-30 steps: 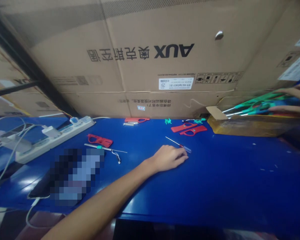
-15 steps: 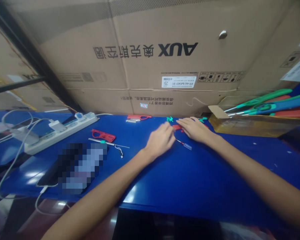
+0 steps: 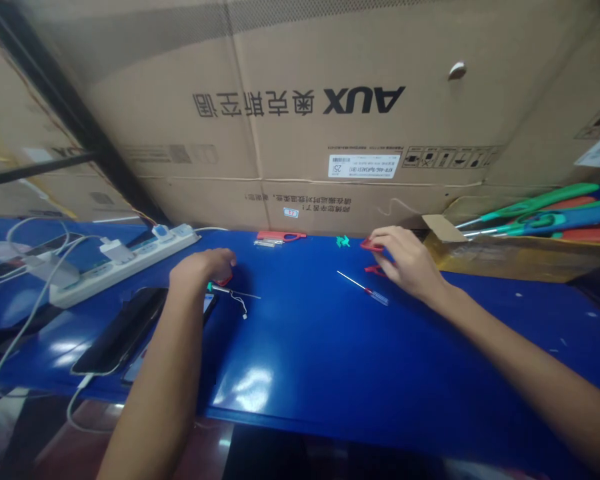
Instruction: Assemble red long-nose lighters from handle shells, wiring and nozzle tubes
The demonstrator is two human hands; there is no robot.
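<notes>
Over the left part of the table, my left hand [image 3: 203,268] is closed with its fingertips on a red plastic shell piece [image 3: 225,279]; the hand hides most of that piece. Just below lies a thin metal rod [image 3: 246,295] with a green part [image 3: 211,287] and a short white wire [image 3: 241,307]. My right hand [image 3: 405,259] pinches another red plastic piece [image 3: 371,246] between thumb and fingers. Beneath it a further red part [image 3: 375,270] shows on the table. A clear-handled screwdriver [image 3: 378,297] lies left of that hand, and small green parts [image 3: 343,241] sit behind.
Against the large cardboard box [image 3: 290,147] lies a red shell with metal parts [image 3: 281,237]. A power strip [image 3: 130,263] with cables and a phone [image 3: 123,330] occupy the left. On the right stands an open carton [image 3: 505,257] of green, blue and red-handled tools [image 3: 550,217].
My left hand has moved left, away from my right hand, to the red shell piece near the power strip. My right hand has shifted slightly and now shows a red piece at its fingertips.
</notes>
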